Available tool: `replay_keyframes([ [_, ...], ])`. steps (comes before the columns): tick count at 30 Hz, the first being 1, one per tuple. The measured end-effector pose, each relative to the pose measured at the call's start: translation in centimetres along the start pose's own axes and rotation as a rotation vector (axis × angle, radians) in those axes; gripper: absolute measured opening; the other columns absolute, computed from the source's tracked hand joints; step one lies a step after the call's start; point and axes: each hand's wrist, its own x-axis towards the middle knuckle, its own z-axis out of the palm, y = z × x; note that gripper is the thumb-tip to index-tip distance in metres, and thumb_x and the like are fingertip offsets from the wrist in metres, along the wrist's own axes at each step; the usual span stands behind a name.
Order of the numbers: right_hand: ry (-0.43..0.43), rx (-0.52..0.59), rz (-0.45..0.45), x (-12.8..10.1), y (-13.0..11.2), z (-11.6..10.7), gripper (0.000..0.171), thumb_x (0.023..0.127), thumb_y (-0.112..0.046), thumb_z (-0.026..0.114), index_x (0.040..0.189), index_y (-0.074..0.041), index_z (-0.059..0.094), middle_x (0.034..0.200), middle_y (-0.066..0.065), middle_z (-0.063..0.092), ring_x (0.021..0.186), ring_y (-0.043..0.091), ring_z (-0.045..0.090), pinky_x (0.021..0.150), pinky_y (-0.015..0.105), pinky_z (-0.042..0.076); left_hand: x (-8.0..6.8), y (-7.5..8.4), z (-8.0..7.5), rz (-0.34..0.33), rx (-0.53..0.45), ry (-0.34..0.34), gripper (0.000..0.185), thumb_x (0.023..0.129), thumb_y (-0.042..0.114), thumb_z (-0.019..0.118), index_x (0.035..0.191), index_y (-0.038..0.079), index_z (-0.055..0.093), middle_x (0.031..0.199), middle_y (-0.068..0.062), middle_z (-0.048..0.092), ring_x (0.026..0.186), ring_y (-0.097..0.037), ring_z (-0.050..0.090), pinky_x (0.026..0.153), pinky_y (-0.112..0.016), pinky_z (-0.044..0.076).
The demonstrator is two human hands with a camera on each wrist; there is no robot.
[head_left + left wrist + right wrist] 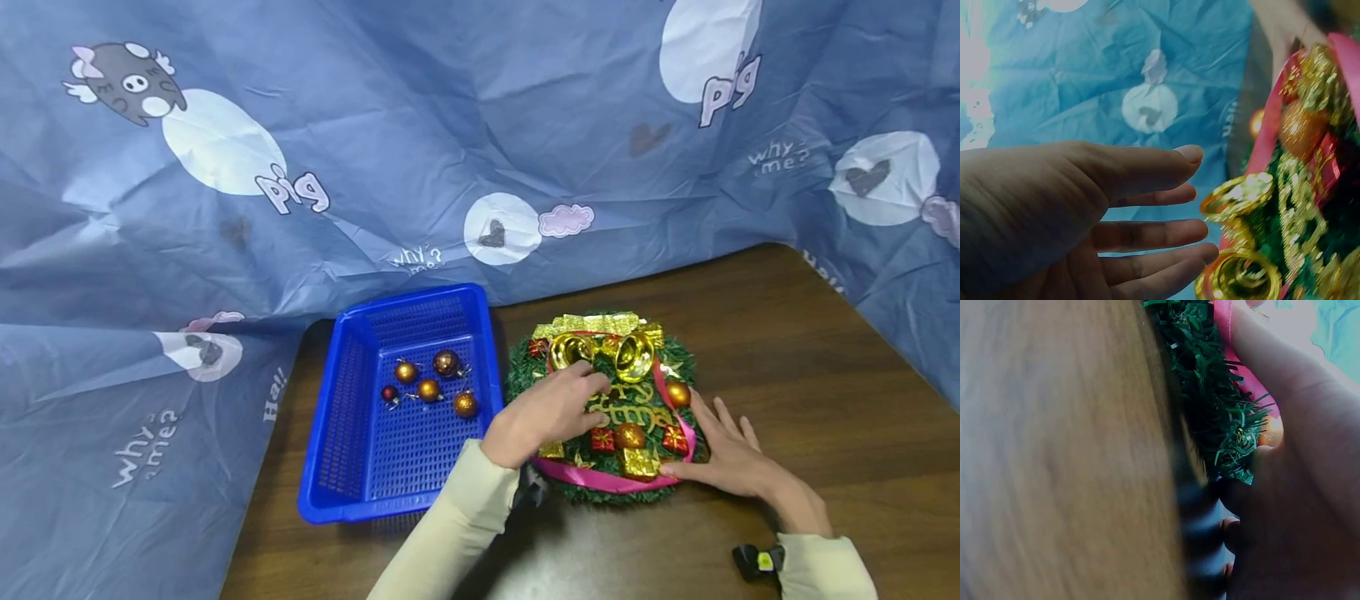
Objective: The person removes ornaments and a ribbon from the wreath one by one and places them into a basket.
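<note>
Cream sleeves (450,533) come up from the near side of the wreath (522,383), which lies on the brown table (787,350). Over the wreath's left half reaches the left hand (551,408), thumb and fingers extended and parted around bare air; its fingertips are near the gold bells (633,357), though whether they touch is hard to tell. Along the wreath's right edge, the right hand (731,454) rests with fingers fanned apart, index tip just beside an orange bauble (678,394), thumb stretched across to the near-right pink ribbon (592,477). Left of the wreath stands a blue basket (491,358) holding five small baubles (429,390).
</note>
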Motion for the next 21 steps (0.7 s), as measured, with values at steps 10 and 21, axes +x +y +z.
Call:
replay_keyframes([
  [10, -0.009, 0.013, 0.012, 0.0, -0.1, 0.0, 0.117, 0.078, -0.051, 0.071, 0.153, -0.015, -0.011, 0.156, 0.029, -0.002, 0.140, 0.052, -0.011, 0.104, 0.070, -0.014, 2.1, 1.4, 2.6, 0.103, 0.054, -0.061, 0.033, 0.092, 0.030, 0.063, 0.123, 0.017, 0.061, 0.110, 0.002, 0.058, 0.092, -0.006, 0.056, 0.077, -0.016, 0.047],
  [21, -0.005, 0.018, 0.012, 0.0, -0.2, -0.1, 0.117, 0.078, -0.051, 0.071, 0.153, -0.013, -0.010, 0.156, 0.029, -0.002, 0.140, 0.053, -0.010, 0.104, 0.070, -0.014, 3.1, 2.0, 4.1, 0.222, 0.058, -0.094, 0.023, 0.095, 0.025, 0.059, 0.116, 0.020, 0.064, 0.106, 0.007, 0.060, 0.092, -0.003, 0.053, 0.075, -0.011, 0.044],
])
